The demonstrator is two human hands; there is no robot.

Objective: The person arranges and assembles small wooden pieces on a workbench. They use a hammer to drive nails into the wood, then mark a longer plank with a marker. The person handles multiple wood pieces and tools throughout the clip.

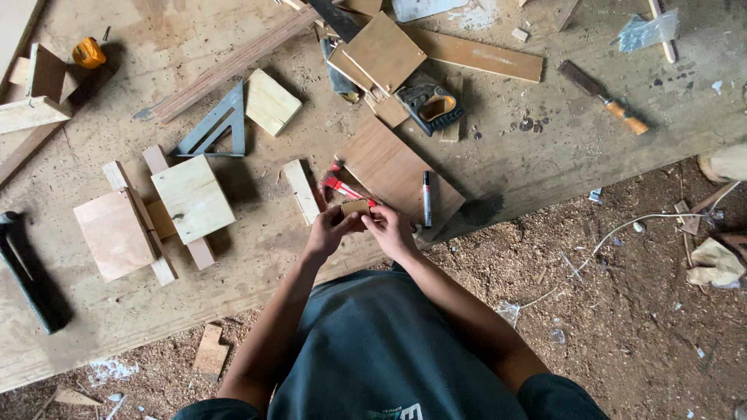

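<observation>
The plywood tabletop [101,311] fills the upper left of the view; its near edge slants up toward the right, and past that edge lies a floor [622,311] strewn with sawdust and scraps.

Taking the brown board [393,167] at the tabletop's near edge as the landmark: it lies flat just beyond the hands, one corner jutting over the edge. Left of it a stretch of bare plywood leaves open room before a cluster of two square panels [193,196] stacked on three narrow strips. Beyond that cluster lies one grey triangular square [218,128]. Far left of the board, at the tabletop's left border, rests one black-headed hammer [27,272]. Beyond the board sit one handsaw handle [432,107] and, further right, one chisel [603,97] with an orange handle. On the board's right part lies one black marker [426,198]; at its left corner, one red utility knife [342,187].

Smallest is the small wooden block [356,208], held over the board's near corner, at the tabletop's edge. The left hand [331,229] and the right hand [389,228] both have a closed grip on it, fingers pinching it from either side.
</observation>
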